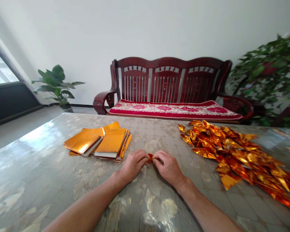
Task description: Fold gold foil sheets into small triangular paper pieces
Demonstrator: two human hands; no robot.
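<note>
Between my two hands is a small piece of shiny orange-gold foil paper point(150, 158), folded and mostly covered by fingers. My left hand point(134, 164) pinches its left side, and my right hand point(168, 167) pinches the right side with thumb and forefinger. Both hands rest close to the tabletop. Left of them lie stacks of flat gold foil paper sheets point(111, 141), some showing a pale underside. To the right spreads a large heap of folded gold foil paper pieces point(232, 148) with pointed ends.
The table point(91, 193) has a glossy, flower-patterned cover. Beyond it stands a dark red wooden bench point(169, 82) with a red and white seat cover point(174, 109). Potted plants point(56, 83) stand at both sides. Something clear and plastic-like point(275, 138) lies at the right.
</note>
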